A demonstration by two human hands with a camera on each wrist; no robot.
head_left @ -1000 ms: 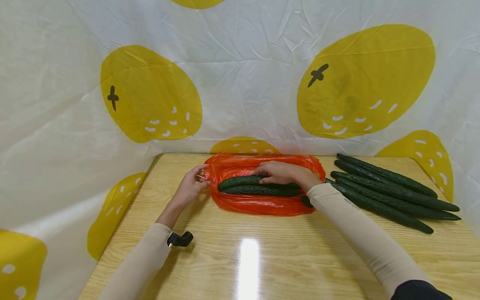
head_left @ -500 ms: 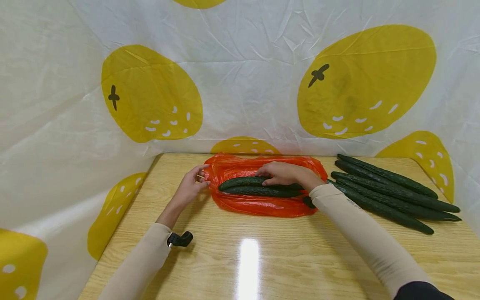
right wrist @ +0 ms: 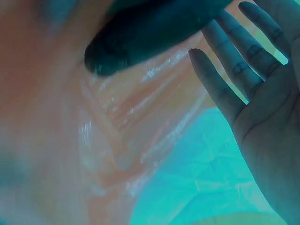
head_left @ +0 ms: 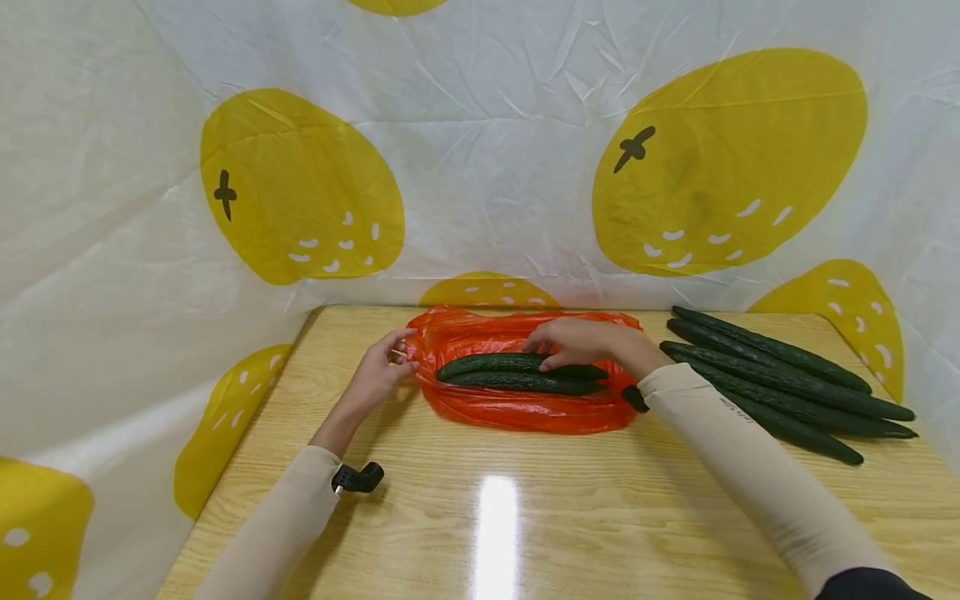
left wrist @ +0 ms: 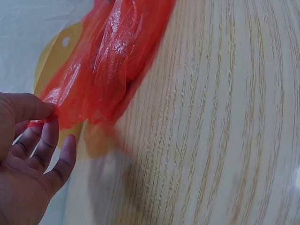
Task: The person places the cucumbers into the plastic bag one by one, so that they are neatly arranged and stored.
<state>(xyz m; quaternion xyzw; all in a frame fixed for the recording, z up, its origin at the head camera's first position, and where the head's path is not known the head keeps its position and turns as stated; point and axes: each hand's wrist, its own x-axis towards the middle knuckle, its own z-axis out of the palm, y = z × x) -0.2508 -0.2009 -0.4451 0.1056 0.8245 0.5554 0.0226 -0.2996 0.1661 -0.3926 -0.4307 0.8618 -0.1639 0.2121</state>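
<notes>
A red plastic bag (head_left: 525,417) lies spread on the wooden table. Two dark green cucumbers (head_left: 517,382) lie side by side on the red plastic. At the bag's left end, my left hand (head_left: 375,372) pinches its edge between thumb and index finger; the left wrist view shows this pinch on the thin plastic closely. My right hand (head_left: 585,342) is over the right part of the rear cucumber, fingertips right at it. Its fingers (right wrist: 232,56) look mostly straight in the right wrist view, beside a cucumber end (right wrist: 140,40).
Several more long cucumbers (head_left: 787,375) lie in a fanned group at the right of the table (head_left: 600,508). A white sheet with yellow fruit prints (head_left: 495,167) hangs behind and along the left side.
My right hand has slid a little to the right along the cucumbers, showing more of their right ends. My left hand keeps its place on the bag's edge.
</notes>
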